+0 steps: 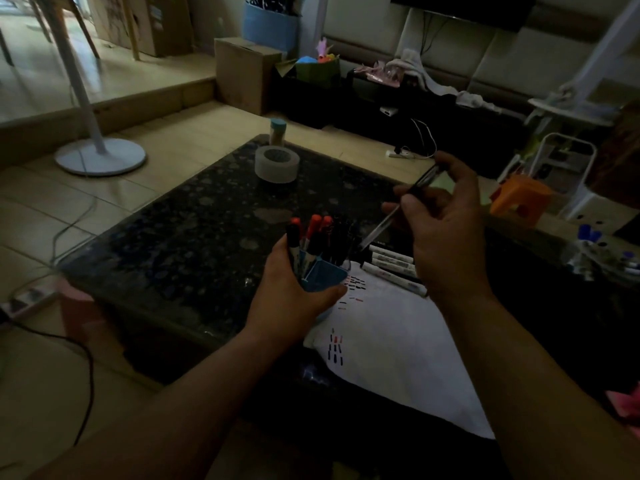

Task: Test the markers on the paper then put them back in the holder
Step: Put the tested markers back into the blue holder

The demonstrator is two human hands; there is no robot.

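Observation:
My left hand (294, 292) grips a blue holder (323, 275) standing at the paper's upper left corner; several red-capped and black-capped markers (317, 233) stick up out of it. My right hand (446, 230) pinches a slim dark pen (391, 213) that slants down to the left, its lower tip just above the holder's right side. A white sheet of paper (398, 348) lies on the dark table, with short red and black test strokes (336, 348). Several white-bodied markers (391, 263) lie side by side at the paper's top edge, under my right hand.
The dark speckled table (194, 237) carries a roll of clear tape (277, 163) and a small blue-lidded jar (277, 131) at its far edge. A fan base (100, 155) and cables lie on the floor to the left. An orange stool (521, 199) stands at the right.

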